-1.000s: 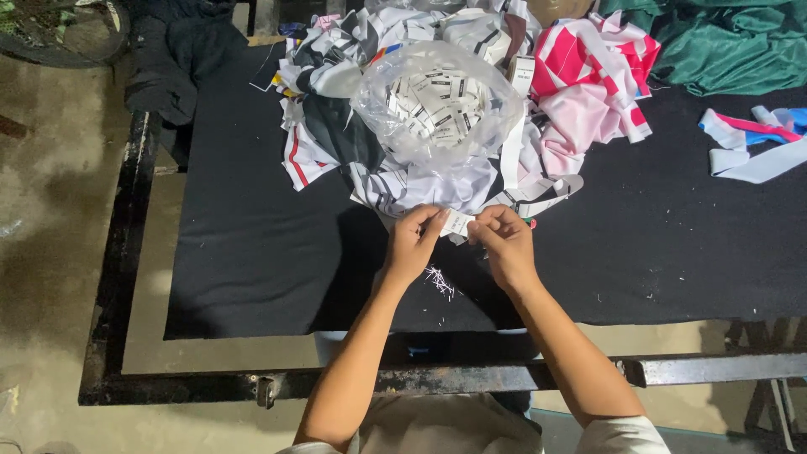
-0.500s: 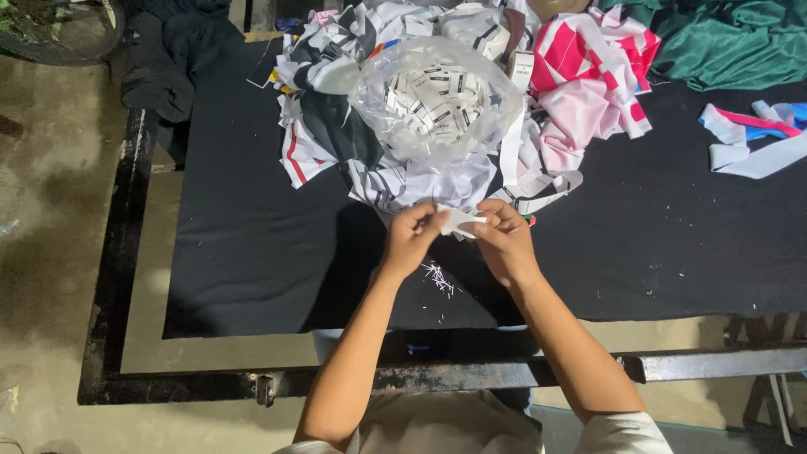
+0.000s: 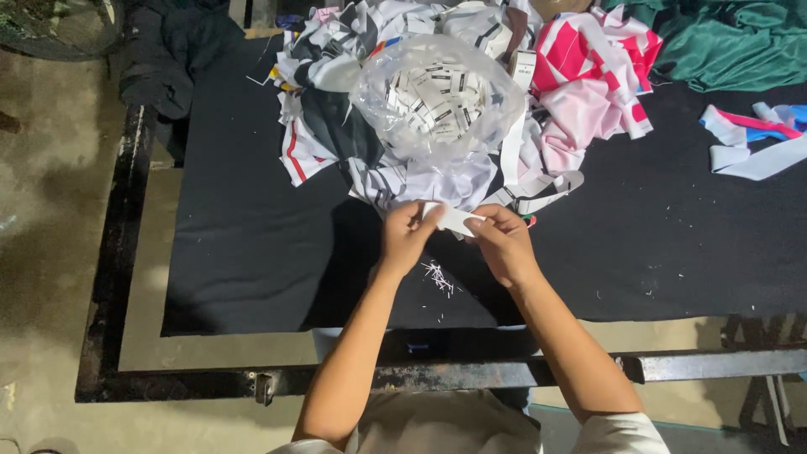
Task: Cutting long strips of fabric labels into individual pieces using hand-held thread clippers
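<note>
Dim overall, one light from above and ahead. Clear plastic bag [image 3: 437,97] catches the most light, mild glare on its folds. Black cloth [image 3: 252,235] swallows detail, near flat dark. Soft shadows fall toward the viewer under both arms. Concrete floor [image 3: 50,252] murky, grainy. Slight softness, corners darken.
</note>
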